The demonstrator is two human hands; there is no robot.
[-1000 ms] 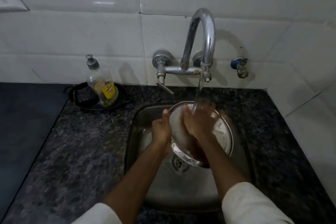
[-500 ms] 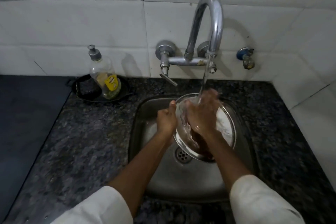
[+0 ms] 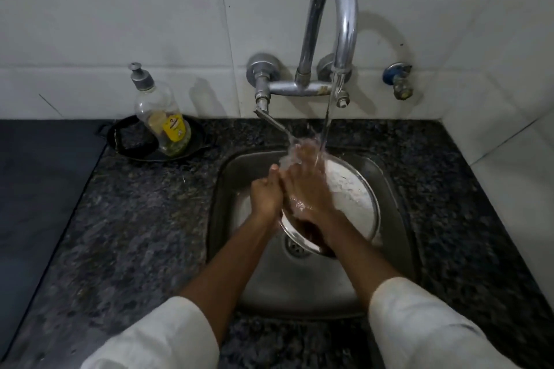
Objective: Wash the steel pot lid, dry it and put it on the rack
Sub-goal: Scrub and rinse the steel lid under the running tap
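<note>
Left hand (image 3: 265, 195) grip clamps steel pot lid (image 3: 353, 201) by its rim, tilted under tap (image 3: 335, 39) stream so right hand (image 3: 308, 189), flat and open, rubs soap off.

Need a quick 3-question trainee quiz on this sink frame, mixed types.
1. True or false: water from the tap is running onto the lid.
2. Which hand rubs the lid's face? A) left hand B) right hand C) neither
3. Fill in: the soap bottle stands in a black ____ left of the sink.

Key:
1. True; the stream lands by the fingers at the lid's top.
2. B; the left hand grips the lid's left edge.
3. pan
</note>
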